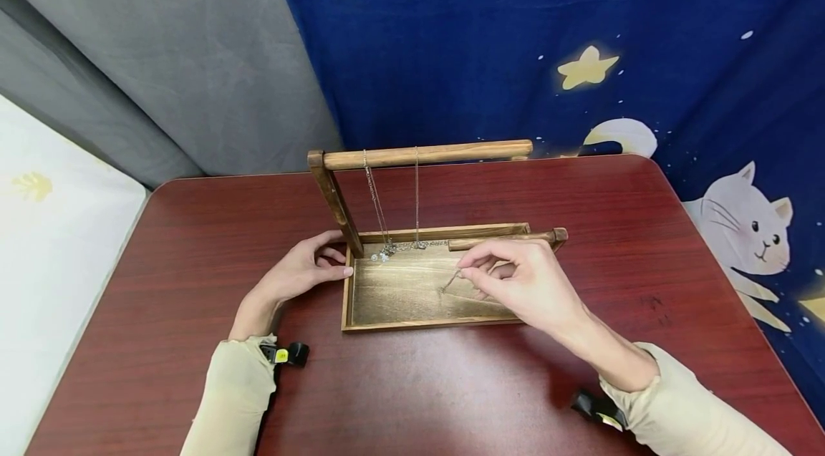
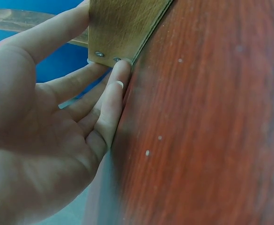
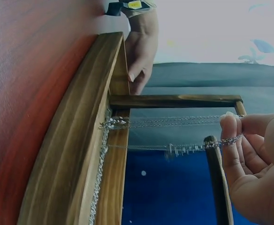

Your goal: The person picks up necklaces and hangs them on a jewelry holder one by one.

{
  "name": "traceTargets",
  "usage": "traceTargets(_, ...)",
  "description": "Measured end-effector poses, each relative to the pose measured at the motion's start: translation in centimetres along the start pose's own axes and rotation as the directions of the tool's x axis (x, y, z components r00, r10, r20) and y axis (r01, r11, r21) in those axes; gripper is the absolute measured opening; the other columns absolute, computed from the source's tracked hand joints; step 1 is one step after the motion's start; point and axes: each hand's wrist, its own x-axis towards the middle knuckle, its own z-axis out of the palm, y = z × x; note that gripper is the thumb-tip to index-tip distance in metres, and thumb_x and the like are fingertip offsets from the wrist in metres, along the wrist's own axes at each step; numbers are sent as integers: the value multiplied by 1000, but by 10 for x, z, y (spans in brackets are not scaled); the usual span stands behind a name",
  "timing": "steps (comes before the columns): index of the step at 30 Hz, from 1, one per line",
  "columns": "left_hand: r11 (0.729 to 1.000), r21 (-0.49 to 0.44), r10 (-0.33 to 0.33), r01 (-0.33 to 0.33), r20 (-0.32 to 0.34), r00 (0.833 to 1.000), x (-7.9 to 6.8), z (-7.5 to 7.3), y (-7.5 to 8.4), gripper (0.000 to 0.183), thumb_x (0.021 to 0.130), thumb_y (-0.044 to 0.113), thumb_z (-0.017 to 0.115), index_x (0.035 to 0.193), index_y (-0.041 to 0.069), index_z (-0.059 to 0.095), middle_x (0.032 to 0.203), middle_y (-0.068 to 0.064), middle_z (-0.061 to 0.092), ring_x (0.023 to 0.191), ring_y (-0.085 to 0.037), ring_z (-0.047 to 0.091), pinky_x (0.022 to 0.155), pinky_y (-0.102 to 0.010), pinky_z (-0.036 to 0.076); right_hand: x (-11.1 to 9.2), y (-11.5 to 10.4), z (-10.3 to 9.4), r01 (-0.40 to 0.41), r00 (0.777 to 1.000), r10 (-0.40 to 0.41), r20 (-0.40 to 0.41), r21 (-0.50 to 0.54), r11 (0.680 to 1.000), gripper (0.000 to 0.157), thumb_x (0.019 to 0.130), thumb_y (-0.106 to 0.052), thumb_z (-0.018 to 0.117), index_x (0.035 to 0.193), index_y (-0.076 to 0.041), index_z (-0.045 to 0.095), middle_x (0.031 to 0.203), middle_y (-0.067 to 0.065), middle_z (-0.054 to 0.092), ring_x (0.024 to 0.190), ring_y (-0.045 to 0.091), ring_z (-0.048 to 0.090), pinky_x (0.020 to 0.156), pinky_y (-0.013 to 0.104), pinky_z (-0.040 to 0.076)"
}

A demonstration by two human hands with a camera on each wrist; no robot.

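A wooden jewelry stand point(image 1: 427, 326) has a shallow tray, a high bar and a low bar. My left hand point(image 1: 299, 270) holds the tray's left end, thumb on its rim and fingers at the rear corner beside the upright. In the left wrist view those fingers touch an end panel point(image 2: 127, 28) with two screws. Above the tray floor, my right hand point(image 1: 525, 277) pinches a thin silver chain point(image 1: 449, 283) between thumb and forefinger; its lower end dangles. Two necklaces point(image 1: 417, 191) hang from the high bar point(image 1: 451, 153), their pendants point(image 1: 384, 254) low near the tray's back wall.
The low bar point(image 1: 503, 241) runs just behind my right hand, fixed to a short post at the right. More chain point(image 3: 98, 183) lies along the tray's back. Around the stand is a reddish-brown table point(image 1: 412, 384), with grey and blue curtains behind.
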Motion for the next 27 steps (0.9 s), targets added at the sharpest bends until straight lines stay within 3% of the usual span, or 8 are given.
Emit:
traceTargets(7,1000,20,2,-2,-4,1000,0,0,0,70,86,13,79,144,-3,43,106,-18,65,91,-23,62,74,-22,50,-1,-3,-12,89,994,-94,-49,-95,991,17,84,-2,78,91,-18,78,83,-11,73,66,5,66,57,21,53)
traceTargets(13,1000,25,-2,2,-3,1000,0,-1,-1,71,86,14,79,145,-3,42,107,-18,65,90,-23,63,74,-22,50,-5,-3,-23,121,988,-129,-83,-88,989,19,83,2,78,92,-15,77,80,-8,72,60,9,66,51,19,49)
traceTargets(15,1000,27,-8,8,-4,1000,-1,-2,-1,73,86,15,79,146,-3,41,108,-18,65,90,-24,62,74,-22,50,-5,-3,-27,109,989,-114,-91,-63,992,18,84,3,77,92,-13,76,80,-7,72,61,12,67,52,19,49)
traceTargets(22,999,36,-19,19,-7,1000,-1,-1,-1,74,87,16,79,146,-4,40,108,-18,65,87,-23,62,74,-22,50,-8,-5,-39,-48,994,60,-93,118,992,10,88,4,72,96,-3,73,88,7,73,64,16,69,58,31,57)
traceTargets(27,999,34,-20,20,-5,1000,-1,-1,1,74,87,15,78,146,-5,40,108,-19,65,86,-23,63,74,-22,51,-10,-6,-51,-23,991,48,-126,197,980,11,87,9,71,95,2,71,85,14,72,62,18,67,57,28,56)
